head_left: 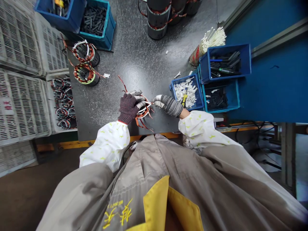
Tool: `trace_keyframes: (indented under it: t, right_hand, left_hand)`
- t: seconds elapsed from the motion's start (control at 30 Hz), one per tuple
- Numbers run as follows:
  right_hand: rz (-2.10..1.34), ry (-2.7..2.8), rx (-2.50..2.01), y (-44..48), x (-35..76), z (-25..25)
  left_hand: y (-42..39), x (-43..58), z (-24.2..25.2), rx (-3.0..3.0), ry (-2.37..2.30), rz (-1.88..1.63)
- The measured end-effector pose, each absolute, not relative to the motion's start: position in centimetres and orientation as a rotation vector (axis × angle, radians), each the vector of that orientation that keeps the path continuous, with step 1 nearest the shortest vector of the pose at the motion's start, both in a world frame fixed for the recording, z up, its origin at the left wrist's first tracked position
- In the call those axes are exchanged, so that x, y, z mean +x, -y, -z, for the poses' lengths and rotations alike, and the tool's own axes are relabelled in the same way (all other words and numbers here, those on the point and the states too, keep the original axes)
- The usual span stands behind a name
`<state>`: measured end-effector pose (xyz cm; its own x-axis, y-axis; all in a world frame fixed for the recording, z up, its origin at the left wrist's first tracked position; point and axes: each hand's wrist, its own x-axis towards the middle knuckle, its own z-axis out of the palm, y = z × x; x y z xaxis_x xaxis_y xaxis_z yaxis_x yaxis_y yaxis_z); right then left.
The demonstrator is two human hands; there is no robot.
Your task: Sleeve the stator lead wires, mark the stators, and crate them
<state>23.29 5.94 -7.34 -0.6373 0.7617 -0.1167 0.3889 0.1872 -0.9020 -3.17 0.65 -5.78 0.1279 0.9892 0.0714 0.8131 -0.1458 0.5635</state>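
1. A worker's left hand [130,108], in a maroon knit glove, curls around a copper-wound motor stator [143,110]; the left fingers [138,98] wrap its upper edge, holding it just above the dark grey surface [134,54].
2. The right hand [168,106], in a grey striped glove, reaches in from the other side, its right fingers [158,102] closed narrow on a thin white strip [149,104] at the stator's windings.
3. Red and orange lead wires [122,82] fan out from the stator between and beyond the fingers.
4. Just right of the right fingers sits a blue tray of white paper slips [186,91], with a yellow-handled tool [184,99] lying on them.
5. Beyond the left fingers, two more wound stators [85,73] stand on the surface.
6. Farther right of the fingers, a blue bin of dark tubing [225,64] stands beside a bundle of white cable ties [211,41].
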Motion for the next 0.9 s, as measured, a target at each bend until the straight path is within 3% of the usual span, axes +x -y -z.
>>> trace_keyframes:
  t: [0.13, 0.2, 0.37, 0.47, 0.57, 0.73, 0.9]
  right_hand:
    - [-1.803, 1.726, -1.11, -5.5, 23.6, 7.9]
    - [-1.821, 1.809, -1.122, -6.1, 23.8, 7.8]
    - [-1.262, 2.613, -1.087, -8.4, 23.1, 4.7]
    - [-1.037, 2.797, -1.192, -8.3, 22.6, 3.3]
    - [-1.293, 2.551, -1.282, -7.3, 22.7, 3.5]
    - [-1.921, 1.667, -1.497, -5.4, 23.5, 4.4]
    - [-1.664, 1.544, -1.604, -3.7, 21.7, 4.6]
  left_hand:
    - [-0.7, -3.2, 5.7, 2.007, -1.732, -0.654]
    - [-0.8, -3.2, 5.5, 2.011, -1.721, -0.648]
    - [-0.9, -3.0, 5.5, 2.018, -1.736, -0.608]
    - [-0.9, -3.1, 5.8, 2.03, -1.746, -0.624]
    - [-0.8, -3.3, 6.1, 2.035, -1.735, -0.641]
    - [-0.9, -3.4, 6.5, 2.025, -1.684, -0.683]
    - [-0.8, -3.4, 6.6, 2.027, -1.675, -0.742]
